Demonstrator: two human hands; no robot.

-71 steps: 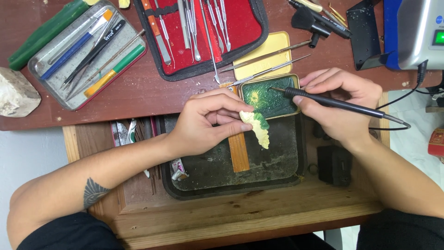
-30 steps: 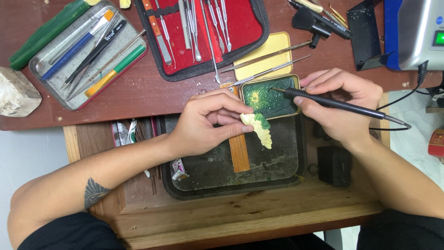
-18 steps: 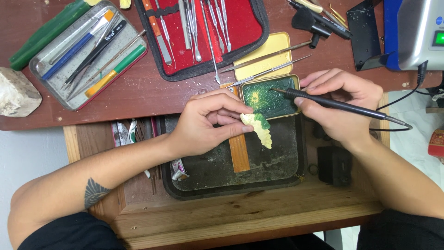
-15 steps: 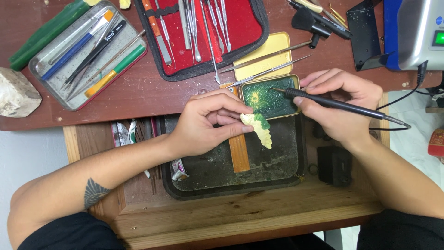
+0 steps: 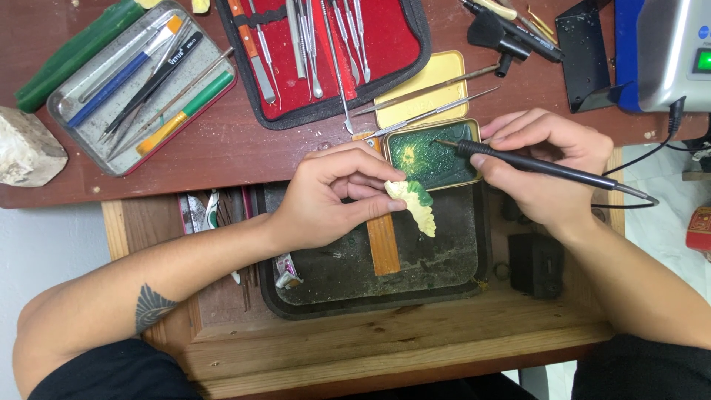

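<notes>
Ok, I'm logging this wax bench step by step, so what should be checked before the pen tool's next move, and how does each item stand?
1. Left hand grips the pale carved piece between thumb and fingers: ok.
2. Right hand holds the black corded pen tool like a pencil: ok.
3. Tool tip over the small tin of green wax: ok; whether it touches the wax: cannot tell.
4. Piece held over the dark tray, beside the wooden strip: ok.
5. Cord runs clear off the right edge: ok.
6. Tip hot enough: cannot tell.
</notes>
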